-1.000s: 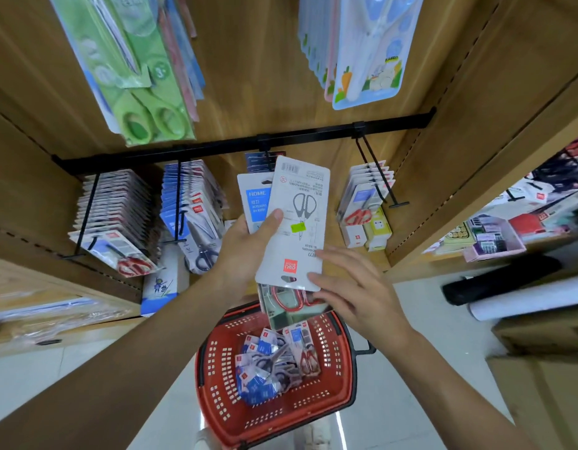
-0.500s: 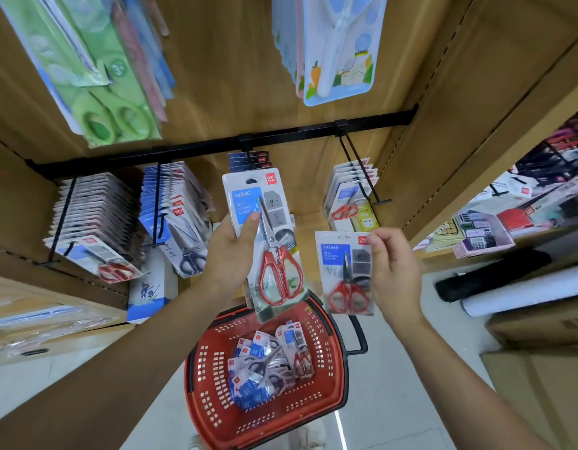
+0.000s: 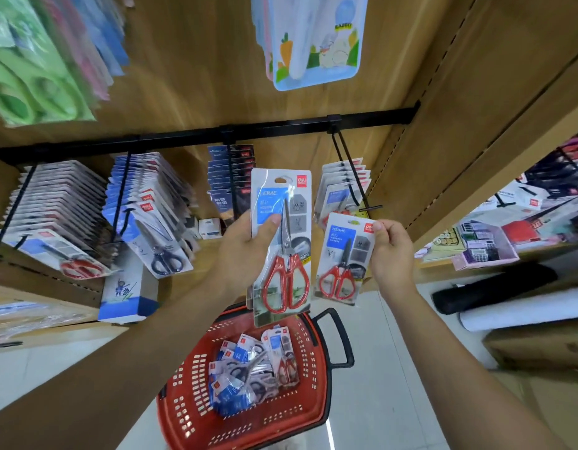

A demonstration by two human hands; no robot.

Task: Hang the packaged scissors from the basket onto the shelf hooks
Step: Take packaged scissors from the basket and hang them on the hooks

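Observation:
My left hand (image 3: 245, 251) grips a stack of large packs of red-handled scissors (image 3: 282, 241), held upright with the thumb on the blue label. My right hand (image 3: 393, 251) pinches a smaller pack of red-handled scissors (image 3: 342, 258) by its upper right corner. The small pack hangs just below the tip of the right black hook (image 3: 355, 186), which carries several similar packs. The red basket (image 3: 310, 410) stands on the floor below, with several packaged scissors (image 3: 248, 365) inside.
A black rail (image 3: 183, 141) carries more hooks loaded with scissor packs at the left (image 3: 54, 216), left of centre (image 3: 148, 206) and centre (image 3: 229, 170). Children's scissor packs (image 3: 310, 43) hang above. A wooden side panel (image 3: 475, 108) stands to the right. Rolls and boxes lie on the floor at right.
A second ago both hands held one stack with its white back showing. The right hand drew off the small pack and raised it towards the right hook. The left hand holds the large packs face-on.

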